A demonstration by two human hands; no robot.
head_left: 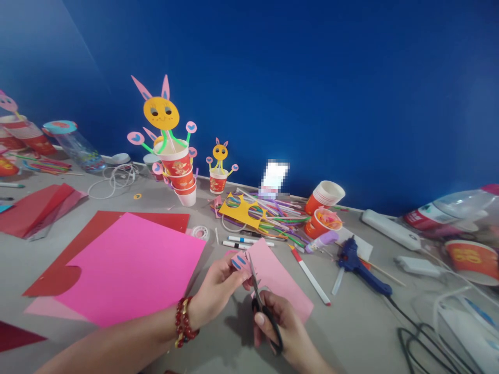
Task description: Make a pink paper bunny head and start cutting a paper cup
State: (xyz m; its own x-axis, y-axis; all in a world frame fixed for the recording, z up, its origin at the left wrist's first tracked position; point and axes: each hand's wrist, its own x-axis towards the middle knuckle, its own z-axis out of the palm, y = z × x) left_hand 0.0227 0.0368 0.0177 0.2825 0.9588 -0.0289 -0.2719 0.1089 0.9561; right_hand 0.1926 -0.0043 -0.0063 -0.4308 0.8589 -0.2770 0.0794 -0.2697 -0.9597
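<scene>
Pink paper, marked with blue ovals, forms a small piece (240, 261) lifted above the worktop (343, 332) near the middle of the view. Left hand (218, 285): grip closed in a pinch, thumb and fingers grasping the piece at its lower and left edges. Right hand (283, 317): grip clasped around the black handles of the scissors (255, 291).

Key relation: the piece lies just left of the blades, its right edge against or very near them; actual contact cannot be settled from this angle. Long axis of the scissors runs from the handles at lower right, up and slightly left, to tips pointing away from the person, beside the far right corner of the piece. Blade gap: too small to read with confidence. The left hand is the nearer, holding the piece directly; the right sits farther off, behind the pivot, on the near side.

Surroundings: a larger pale pink sheet (284, 283) lies flat beneath and to the right of the blades, slanting away toward the markers (237, 245). A red-capped white pen (314, 278) rests right of that sheet. Hot-pink card (136, 265) lies left, beyond the left forearm.
</scene>
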